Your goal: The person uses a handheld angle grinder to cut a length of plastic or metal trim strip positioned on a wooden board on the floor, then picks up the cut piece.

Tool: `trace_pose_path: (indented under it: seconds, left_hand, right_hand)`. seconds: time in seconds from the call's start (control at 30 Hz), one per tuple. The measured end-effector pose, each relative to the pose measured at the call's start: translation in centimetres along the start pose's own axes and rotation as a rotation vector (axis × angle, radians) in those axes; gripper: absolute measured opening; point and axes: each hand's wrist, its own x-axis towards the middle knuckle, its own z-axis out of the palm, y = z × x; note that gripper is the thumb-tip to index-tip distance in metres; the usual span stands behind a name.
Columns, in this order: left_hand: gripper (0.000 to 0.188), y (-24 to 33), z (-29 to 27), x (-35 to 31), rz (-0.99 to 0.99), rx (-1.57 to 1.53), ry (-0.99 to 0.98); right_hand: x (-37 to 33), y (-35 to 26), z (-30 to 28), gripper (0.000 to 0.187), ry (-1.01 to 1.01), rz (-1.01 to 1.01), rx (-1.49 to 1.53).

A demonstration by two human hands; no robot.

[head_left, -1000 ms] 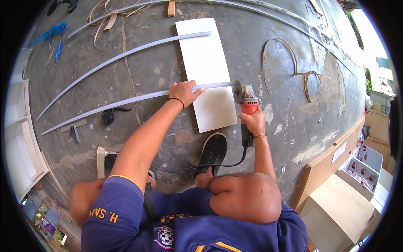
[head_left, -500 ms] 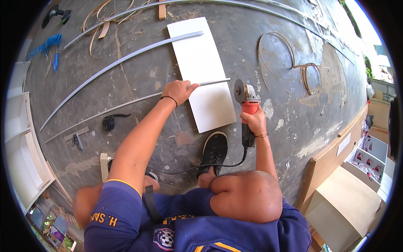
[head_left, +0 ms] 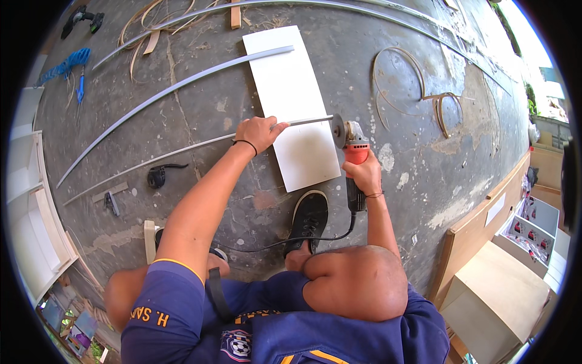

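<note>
My left hand [head_left: 259, 133] is closed around a thin metal strip [head_left: 182, 150], pressing it down on a white board [head_left: 306, 151] that lies on the floor. The strip stretches away to the lower left. Its short right end reaches just past the board's right edge. In my right hand [head_left: 365, 174] is a red and black angle grinder [head_left: 357, 155], gripped around its body. The grinder's disc [head_left: 338, 130] stands upright at the strip's right end, touching it or nearly so. A wider metal profile [head_left: 176, 91] rests with one end on the board's far part.
A black tape measure [head_left: 157, 176] and a small grey metal piece [head_left: 111, 204] lie left. The grinder's cord [head_left: 273, 248] runs past my shoe [head_left: 308, 218]. Blue coiled hose [head_left: 73, 60], a drill [head_left: 82, 23] and curled strips [head_left: 445, 109] lie farther out. Wooden boxes [head_left: 494, 291] stand right.
My right hand has moved the grinder slightly left, bringing its disc to the strip's end. My left hand stays in nearly the same place on the strip.
</note>
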Motion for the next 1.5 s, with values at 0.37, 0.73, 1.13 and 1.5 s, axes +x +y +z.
trace_pose_path:
  seconds: [0.37,0.73,1.13,1.5]
  left_hand:
    - [0.057,0.2,0.5,-0.2,0.043,0.021,0.016]
    - [0.058,0.2,1.0,-0.3,0.039,0.027,0.008]
    - [0.053,0.2,1.3,-0.4,-0.003,0.011,0.017]
    - [0.046,0.2,2.0,-0.4,0.042,-0.016,0.217]
  right_hand:
    - [-0.2,-0.4,0.2,0.047,0.016,-0.008,-0.055]
    - [0.3,0.8,0.6,0.049,0.006,0.03,-0.07]
    - [0.1,0.4,0.6,0.046,-0.014,0.062,-0.023]
    - [1.5,3.6,-0.3,0.035,-0.319,0.165,0.453]
